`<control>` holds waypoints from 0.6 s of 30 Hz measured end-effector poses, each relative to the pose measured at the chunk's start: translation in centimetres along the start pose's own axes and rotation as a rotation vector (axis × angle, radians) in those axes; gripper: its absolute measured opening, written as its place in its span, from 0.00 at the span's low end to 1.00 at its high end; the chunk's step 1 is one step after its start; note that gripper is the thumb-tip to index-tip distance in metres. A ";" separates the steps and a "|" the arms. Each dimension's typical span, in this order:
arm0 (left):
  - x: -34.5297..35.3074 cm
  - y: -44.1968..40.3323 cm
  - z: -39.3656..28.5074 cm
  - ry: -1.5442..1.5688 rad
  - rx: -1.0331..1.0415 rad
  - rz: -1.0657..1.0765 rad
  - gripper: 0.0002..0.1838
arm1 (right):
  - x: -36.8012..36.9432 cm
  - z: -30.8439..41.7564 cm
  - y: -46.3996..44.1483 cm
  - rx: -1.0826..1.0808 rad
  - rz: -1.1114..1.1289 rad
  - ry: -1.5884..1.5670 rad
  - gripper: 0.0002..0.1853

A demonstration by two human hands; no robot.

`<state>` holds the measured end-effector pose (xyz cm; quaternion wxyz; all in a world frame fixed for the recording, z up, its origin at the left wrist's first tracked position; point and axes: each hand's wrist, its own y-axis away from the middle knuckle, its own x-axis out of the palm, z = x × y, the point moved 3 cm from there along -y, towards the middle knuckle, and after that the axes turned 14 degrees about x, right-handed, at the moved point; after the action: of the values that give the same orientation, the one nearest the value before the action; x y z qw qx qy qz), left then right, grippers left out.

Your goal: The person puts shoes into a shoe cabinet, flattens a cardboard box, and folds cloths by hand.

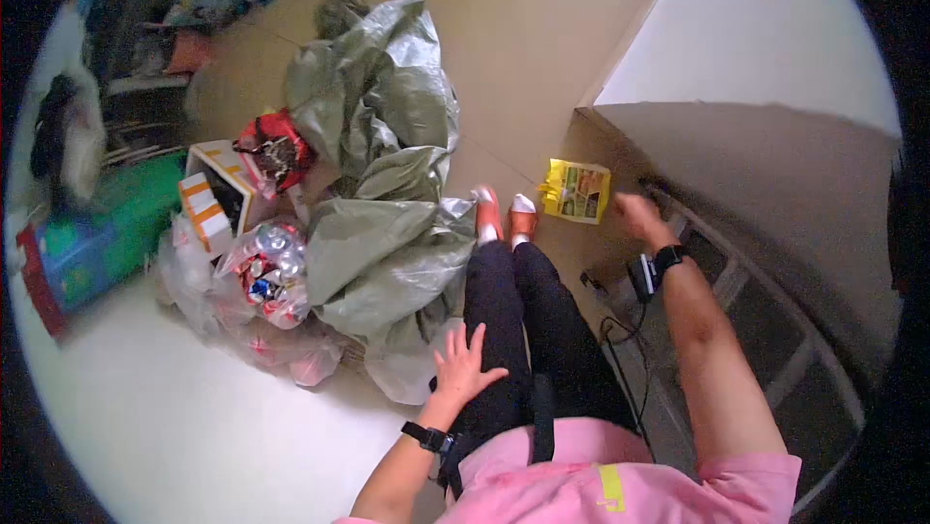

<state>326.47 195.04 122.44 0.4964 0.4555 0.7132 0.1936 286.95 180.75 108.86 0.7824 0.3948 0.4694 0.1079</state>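
My left hand (467, 369) is open over my dark trousers, its fingers spread and nothing in it. Beside it lies a large, crumpled grey-green plastic sheet or sack (387, 243). My right hand (641, 218) is out to the right, just beside a yellow printed packet (576, 191). Its fingers look curled but are blurred, and I cannot tell whether they touch the packet. The packet appears flat, close to my feet in reddish slippers (488, 216).
Left of the sheet are a clear bag of crushed cans (271, 277), an open cardboard box (221, 190) and a red bag (278, 148). A dark metal frame (741, 277) lines the right side, with a black cable (620, 332) by my leg. A wall corner (585, 109) juts out ahead.
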 end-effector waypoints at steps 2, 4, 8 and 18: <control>-0.1 -5.3 1.1 0.100 -0.040 0.083 0.60 | 4.4 -2.7 -11.1 0.096 0.039 0.048 0.09; 0.8 -9.3 3.0 0.203 -0.088 0.163 0.65 | 9.2 -5.0 -17.3 0.202 0.087 0.091 0.10; -1.9 -14.8 5.0 0.237 -0.094 0.120 0.67 | 14.4 -3.8 -26.9 0.033 0.028 0.504 0.21; -5.0 -22.1 8.7 0.082 -0.044 0.264 0.64 | 28.7 -8.2 -33.4 0.043 0.106 0.533 0.11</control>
<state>324.57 178.02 105.26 0.4468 0.5260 0.6625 0.2912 288.86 178.23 64.19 0.6158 0.3929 0.6398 0.2388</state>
